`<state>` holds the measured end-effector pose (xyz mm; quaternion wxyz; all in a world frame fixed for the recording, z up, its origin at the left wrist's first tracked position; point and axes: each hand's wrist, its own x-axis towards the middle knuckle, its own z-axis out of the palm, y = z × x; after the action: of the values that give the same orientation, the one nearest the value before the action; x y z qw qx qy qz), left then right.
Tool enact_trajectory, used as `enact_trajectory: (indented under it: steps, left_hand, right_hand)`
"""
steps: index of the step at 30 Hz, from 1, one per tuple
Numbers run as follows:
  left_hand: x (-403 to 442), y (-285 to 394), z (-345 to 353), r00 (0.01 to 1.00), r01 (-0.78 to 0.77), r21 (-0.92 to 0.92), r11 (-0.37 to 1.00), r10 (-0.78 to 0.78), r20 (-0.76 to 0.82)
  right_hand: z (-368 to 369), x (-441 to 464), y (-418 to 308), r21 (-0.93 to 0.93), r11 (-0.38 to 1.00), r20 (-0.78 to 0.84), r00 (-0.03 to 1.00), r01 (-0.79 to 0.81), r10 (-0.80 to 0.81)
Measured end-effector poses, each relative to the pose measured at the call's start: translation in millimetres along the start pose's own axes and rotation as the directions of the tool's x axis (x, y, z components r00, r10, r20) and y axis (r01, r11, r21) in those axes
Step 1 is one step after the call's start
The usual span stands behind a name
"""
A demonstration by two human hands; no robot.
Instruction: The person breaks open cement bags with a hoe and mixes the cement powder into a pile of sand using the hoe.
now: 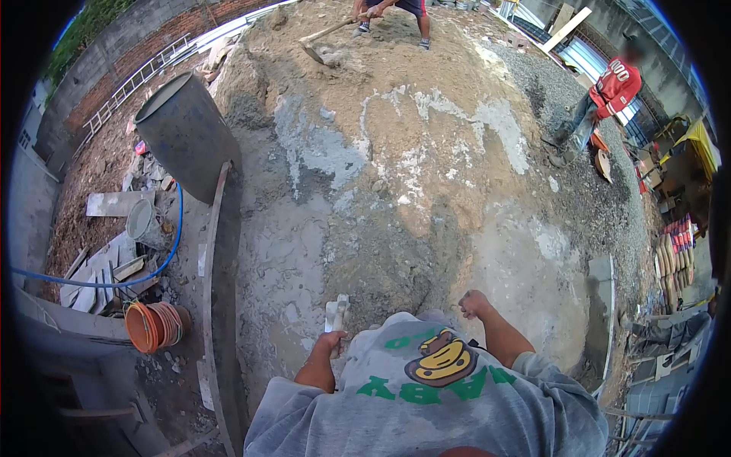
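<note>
My left hand [333, 340] is closed around a short, pale grey-white object [336, 311] that points forward, away from me. Its kind is not clear at this size. Off to the other side, my right hand [475, 305] is held in front of my body with its fingers curled; whether anything is in them cannot be seen. Below and beyond both hands spreads a mound of sand and grey cement mix [396, 263], brown higher up and wet grey nearer me.
On the left stand a dark drum [190, 133], a long board on edge [218, 305], an orange bucket [142, 327] and a blue hose [179, 228]. Atop the mound a person works a hoe [316, 49]. Another person in a red top [615, 87] is at right, near stacked bags [674, 259].
</note>
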<state>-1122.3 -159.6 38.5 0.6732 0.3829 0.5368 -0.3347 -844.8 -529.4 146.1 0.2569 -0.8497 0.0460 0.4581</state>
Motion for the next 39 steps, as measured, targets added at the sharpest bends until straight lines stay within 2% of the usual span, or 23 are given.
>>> enact_trajectory:
  steps: [5,8,10,12,15,17,20,23,26,29,32,35,39]
  left_hand:
    - [0.9,-2.5,-1.8,1.0,0.006,-0.004,1.0,-0.006,0.016]
    - [-0.5,-1.2,-1.8,1.0,-0.012,0.002,1.0,0.012,0.022]
    - [-4.2,-0.3,-0.9,1.0,-0.013,0.0,1.0,0.013,0.02]
    - [-4.7,0.1,-0.8,1.0,-0.005,-0.015,1.0,0.005,0.019]
    - [-1.3,0.1,-2.8,0.999,0.011,-0.013,1.0,-0.011,0.05]
    - [-3.5,3.0,-1.3,1.0,0.025,-0.01,1.0,-0.024,0.011]
    - [-5.3,2.2,-1.2,0.999,0.035,-0.003,0.999,-0.035,0.003]
    - [-6.9,3.5,0.4,0.999,0.043,-0.003,0.999,-0.043,0.01]
    - [-3.8,2.0,-1.4,0.999,0.041,-0.006,0.999,-0.041,0.005]
    - [-5.6,1.5,-0.7,1.0,0.024,-0.009,1.0,-0.024,0.006]
    - [-17.4,4.6,3.4,1.0,0.01,0.023,1.0,-0.01,-0.005]
    - [-19.0,5.6,5.3,1.0,0.006,0.028,1.0,-0.006,-0.008]
    - [-13.7,3.4,2.7,1.0,-0.015,0.048,0.999,0.015,-0.004]
  right_hand:
    - [4.7,-26.2,-17.0,0.089,0.995,-0.032,0.999,-0.034,0.037]
    - [6.0,-22.9,-14.2,0.076,0.996,-0.009,0.999,-0.041,0.042]
    - [11.0,19.2,25.2,-0.079,0.992,0.047,0.994,0.103,-0.099]
    - [11.8,24.0,25.1,-0.139,0.979,0.071,0.987,0.152,-0.143]
    - [10.8,17.9,18.3,-0.11,0.99,0.056,0.995,0.089,-0.083]
    - [10.8,15.8,14.9,-0.105,0.992,0.064,0.996,0.073,-0.066]
    - [5.6,-24.8,-20.4,-0.013,1.0,-0.037,0.999,-0.023,0.023]
    - [6.4,-2.0,-1.0,-0.147,0.986,0.03,0.997,0.08,-0.076]
    - [10.5,3.0,0.6,0.029,0.999,-0.015,1.0,-0.025,0.025]
    - [12.9,3.5,1.1,0.023,0.999,-0.019,0.999,-0.032,0.032]
    - [12.9,10.6,13.4,-0.047,0.996,0.044,0.996,0.077,-0.075]
    - [12.3,9.6,15.6,-0.033,0.996,0.051,0.996,0.078,-0.076]
    - [12.3,-21.0,-9.9,0.114,0.993,-0.038,0.999,-0.026,0.031]
